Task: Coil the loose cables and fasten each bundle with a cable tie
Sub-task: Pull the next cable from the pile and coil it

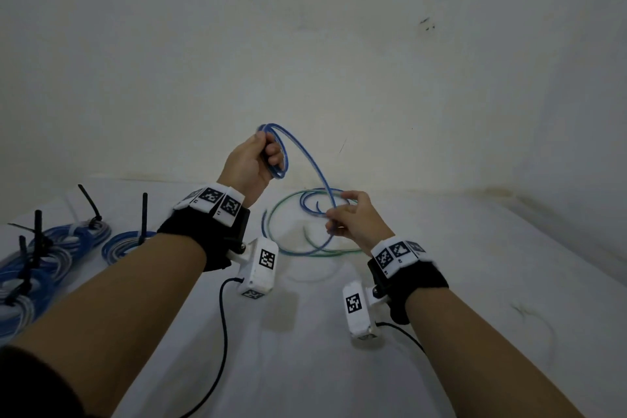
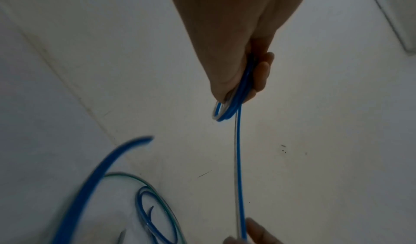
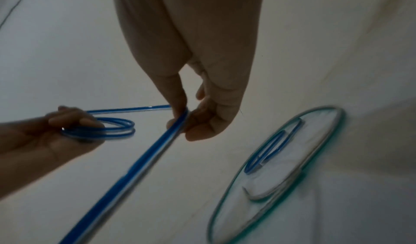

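- The left hand [image 1: 249,159] is raised above the white bench [image 1: 475,282]; its fingers are curled around a small coil of the blue cable [image 1: 307,159], a few loops gathered together.
- From this coil the blue cable goes down in an arc to the right hand [image 1: 353,219], which pinches it between thumb and fingertips, low, just above the bench.
- In the right wrist view the cable passes between the thumb and the fingers [image 3: 202,121] of the right hand, and below this grip it runs on toward the camera.
- On the bench, beyond and under the right hand, lies a loose green cable [image 1: 281,210] in a wide ring, with some more loops of blue cable inside it.
- At the left side of the bench lie finished blue bundles [image 1: 51,248], each fastened with a black cable tie [image 1: 144,217] whose tail stands up.
- Behind the bench is a pale wall [image 1: 305,27] with some small dark marks.
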The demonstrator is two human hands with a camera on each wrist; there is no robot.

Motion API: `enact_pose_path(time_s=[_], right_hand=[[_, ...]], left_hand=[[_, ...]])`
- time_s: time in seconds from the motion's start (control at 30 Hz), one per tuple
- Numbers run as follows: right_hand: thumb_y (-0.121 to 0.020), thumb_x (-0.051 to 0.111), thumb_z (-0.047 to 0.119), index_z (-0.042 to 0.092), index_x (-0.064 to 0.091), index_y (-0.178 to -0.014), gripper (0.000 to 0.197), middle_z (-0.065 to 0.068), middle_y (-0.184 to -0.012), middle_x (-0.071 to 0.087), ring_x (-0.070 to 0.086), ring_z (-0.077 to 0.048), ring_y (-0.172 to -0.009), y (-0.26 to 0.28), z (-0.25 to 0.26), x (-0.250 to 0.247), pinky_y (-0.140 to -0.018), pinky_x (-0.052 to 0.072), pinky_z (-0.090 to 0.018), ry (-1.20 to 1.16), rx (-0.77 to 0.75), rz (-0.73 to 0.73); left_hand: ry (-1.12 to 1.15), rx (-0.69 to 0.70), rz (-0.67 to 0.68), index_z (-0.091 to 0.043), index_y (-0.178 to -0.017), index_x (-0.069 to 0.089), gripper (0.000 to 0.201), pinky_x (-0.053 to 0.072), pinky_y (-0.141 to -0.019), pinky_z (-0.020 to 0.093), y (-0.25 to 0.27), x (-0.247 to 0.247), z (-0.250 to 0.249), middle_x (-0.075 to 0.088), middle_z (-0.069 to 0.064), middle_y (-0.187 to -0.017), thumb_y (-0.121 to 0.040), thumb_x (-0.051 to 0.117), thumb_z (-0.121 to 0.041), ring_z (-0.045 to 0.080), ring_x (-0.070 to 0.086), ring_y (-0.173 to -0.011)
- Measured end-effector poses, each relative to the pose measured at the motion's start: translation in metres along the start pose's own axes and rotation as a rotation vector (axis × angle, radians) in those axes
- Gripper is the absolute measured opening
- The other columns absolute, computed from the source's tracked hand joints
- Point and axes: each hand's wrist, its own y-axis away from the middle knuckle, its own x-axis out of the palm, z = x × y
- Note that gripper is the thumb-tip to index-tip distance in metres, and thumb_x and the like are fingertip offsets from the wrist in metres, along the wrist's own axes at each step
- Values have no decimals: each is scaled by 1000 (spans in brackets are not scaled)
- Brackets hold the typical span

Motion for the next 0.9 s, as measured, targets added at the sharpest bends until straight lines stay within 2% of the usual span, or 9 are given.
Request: enact_pose_path(time_s=[0.13, 0.23, 0.33, 0.4, 0.5, 0.63, 0.73, 0.8, 0.9], right_hand=[[-93, 49, -3, 10, 40, -94, 16, -14, -72, 52, 56, -25, -51, 2, -7, -6, -59, 54, -39, 156, -38, -63], [-93, 51, -1, 10, 40, -85, 18, -15, -70, 54, 60, -30, -52, 0, -8, -9, -61, 55, -46, 220, -50, -100], [-89, 54, -4, 10, 43, -82, 20, -15, -79, 55, 65, -30, -56, 1, -7, -10, -63, 59, -45, 288, -31, -118], [-89, 54, -5, 7, 47, -83, 16, -15, -76, 54, 66, -28, -56, 2, -4, -7, -60, 60, -40, 268, -37, -104], [-91, 49, -9, 2, 52, -88, 12, -16, -64, 50, 64, -26, -52, 6, 5, 1, -54, 59, -33, 127, -36, 21], [-93, 47, -5, -2, 60, -89, 15, -12, -66, 62, 69, -18, -58, 15, 14, 11, -58, 58, -25, -76, 29, 248], [-95, 40, -4, -3, 61, -94, 21, -9, -70, 69, 70, -17, -64, 19, 22, 13, -62, 58, -24, -185, 21, 334], [-94, 43, -4, -3, 61, -97, 19, -10, -73, 69, 70, -17, -66, 20, 29, 15, -63, 57, -24, -213, -26, 368], [-95, 48, 4, -2, 59, -97, 13, -9, -70, 68, 68, -15, -60, 19, 38, 18, -59, 57, -23, -212, -90, 313]], left_hand=[[82, 43, -64, -13, -75, 44, 35, 34, -64, 22, -4, -9, -4, 47, -8, -52, -103, 25, -23, 7, 43, -47], [115, 61, -122, -13, -74, 44, 37, 37, -62, 21, -6, -12, -5, 46, -8, -50, -103, 24, -25, 7, 42, -46], [123, 106, -204, -13, -73, 43, 37, 39, -55, 20, -7, -12, -7, 46, -8, -48, -103, 25, -26, 7, 42, -43], [81, 111, -220, -13, -73, 43, 37, 41, -50, 19, -5, -8, -5, 47, -7, -48, -103, 26, -25, 7, 43, -42], [-78, 111, -156, -13, -73, 44, 36, 43, -53, 21, -1, 3, 4, 52, -6, -49, -103, 27, -22, 9, 49, -44], [-283, 119, -3, -9, -76, 45, 35, 51, -59, 17, 2, 8, 20, 65, -3, -55, -103, 24, -16, 7, 63, -53], [-431, 98, 10, -10, -81, 47, 30, 52, -69, 20, 5, 9, 31, 69, -1, -67, -102, 27, -16, 9, 67, -64], [-555, 77, 4, -11, -82, 49, 27, 51, -73, 24, 6, 8, 37, 65, 5, -76, -102, 31, -17, 15, 64, -70], [-829, 63, 48, -15, -75, 51, 30, 43, -64, 28, 9, 4, 45, 55, 2, -69, -100, 37, -23, 14, 51, -62]])
